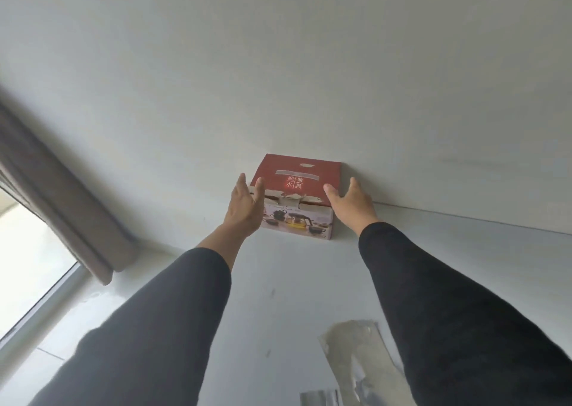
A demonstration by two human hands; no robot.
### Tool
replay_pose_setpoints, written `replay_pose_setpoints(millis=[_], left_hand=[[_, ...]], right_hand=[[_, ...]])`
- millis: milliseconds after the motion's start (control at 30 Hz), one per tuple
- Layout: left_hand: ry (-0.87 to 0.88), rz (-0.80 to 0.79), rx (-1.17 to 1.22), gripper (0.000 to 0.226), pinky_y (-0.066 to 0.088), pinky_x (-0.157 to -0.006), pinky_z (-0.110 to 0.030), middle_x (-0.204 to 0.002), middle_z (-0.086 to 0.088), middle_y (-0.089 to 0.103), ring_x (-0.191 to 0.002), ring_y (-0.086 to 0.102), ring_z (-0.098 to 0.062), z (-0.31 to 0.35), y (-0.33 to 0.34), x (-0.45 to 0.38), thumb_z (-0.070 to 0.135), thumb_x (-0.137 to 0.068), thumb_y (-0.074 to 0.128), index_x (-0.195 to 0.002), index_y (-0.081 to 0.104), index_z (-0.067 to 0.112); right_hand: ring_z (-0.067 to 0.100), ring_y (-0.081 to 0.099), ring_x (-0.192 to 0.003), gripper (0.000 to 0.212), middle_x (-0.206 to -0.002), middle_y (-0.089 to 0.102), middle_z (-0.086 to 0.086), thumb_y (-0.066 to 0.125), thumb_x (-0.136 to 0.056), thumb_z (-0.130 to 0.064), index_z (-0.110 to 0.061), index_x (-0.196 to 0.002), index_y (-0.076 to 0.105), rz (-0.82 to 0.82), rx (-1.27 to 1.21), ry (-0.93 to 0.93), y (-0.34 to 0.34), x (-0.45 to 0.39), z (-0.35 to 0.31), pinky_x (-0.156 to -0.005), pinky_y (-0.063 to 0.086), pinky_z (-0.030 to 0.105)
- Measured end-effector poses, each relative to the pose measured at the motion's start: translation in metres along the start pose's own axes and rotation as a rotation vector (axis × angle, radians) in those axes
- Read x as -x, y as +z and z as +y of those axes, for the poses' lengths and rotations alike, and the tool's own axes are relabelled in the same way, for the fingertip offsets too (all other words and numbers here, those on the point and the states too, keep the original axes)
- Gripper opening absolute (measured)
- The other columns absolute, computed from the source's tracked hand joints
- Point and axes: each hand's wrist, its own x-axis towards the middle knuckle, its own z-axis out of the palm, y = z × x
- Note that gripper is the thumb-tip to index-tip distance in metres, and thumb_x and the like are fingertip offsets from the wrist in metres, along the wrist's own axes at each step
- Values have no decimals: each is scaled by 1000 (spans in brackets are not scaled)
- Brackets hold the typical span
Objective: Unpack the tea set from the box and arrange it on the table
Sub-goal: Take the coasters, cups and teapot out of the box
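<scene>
Nothing unpacked: your red rectangular cardboard tea-set box [297,196] sat shut, far against the wall.
Hands: your left hand [244,204] and right hand [351,206] flanked it, fingers spread, gripping nothing.
Left: everything.

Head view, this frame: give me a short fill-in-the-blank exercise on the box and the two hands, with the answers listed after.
1. The box has a top that is mostly ____ in colour.
2. The box stands on the white table with its far side against the ____.
3. The left hand and right hand reach with fingers ____, one to each side of the box.
4. The curtain hangs on the ____ side of the view.

Missing words: red; wall; open; left
</scene>
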Motion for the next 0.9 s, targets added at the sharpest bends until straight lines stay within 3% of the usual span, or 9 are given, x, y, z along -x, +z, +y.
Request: replay_pose_setpoints(millis=[167,300,400,533,700,900], left_hand=[[-84,-43,44,70,15,-116,-39,-160,-7,12,-147,14,-24,-17,13,-48,54,-98,16,-152,6,12],[-166,-85,119,72,24,-113,-44,-156,-8,23,-143,25,-30,-27,24,-70,60,-95,14,-152,11,16],[-149,-92,146,63,37,-93,-37,-126,-3,50,-121,47,-29,-30,31,-75,56,-96,17,-142,30,16],[-126,-93,174,51,33,-81,-32,-108,-3,50,-95,45,-23,-28,28,-67,46,-101,20,-135,36,12],[-67,-119,128,48,31,-79,-31,-105,0,47,-93,43,-21,-39,13,-45,43,-101,22,-130,40,9],[-6,-105,109,38,38,-76,-32,-105,-6,55,-96,55,-26,-65,11,-6,36,-99,32,-125,38,9]], right_hand=[[30,37,-135,71,-150,34,13,43,-96,-47,-6,-147,18,13,-90,125,44,-40,2,-106,34,38],[31,45,-128,63,-143,43,13,41,-98,-45,-6,-145,24,67,-111,194,60,-55,7,-100,39,37],[31,50,-121,56,-136,50,12,42,-97,-44,-7,-139,33,137,-127,210,68,-60,10,-93,41,35],[32,50,-121,57,-137,49,13,42,-98,-42,-6,-141,31,185,-135,251,76,-54,5,-93,42,36],[31,54,-116,50,-131,52,12,42,-98,-40,-8,-136,36,191,-142,287,83,-26,5,-85,42,32],[32,52,-118,52,-133,51,13,41,-99,-40,-8,-139,32,183,-107,330,89,22,10,-91,42,34]])
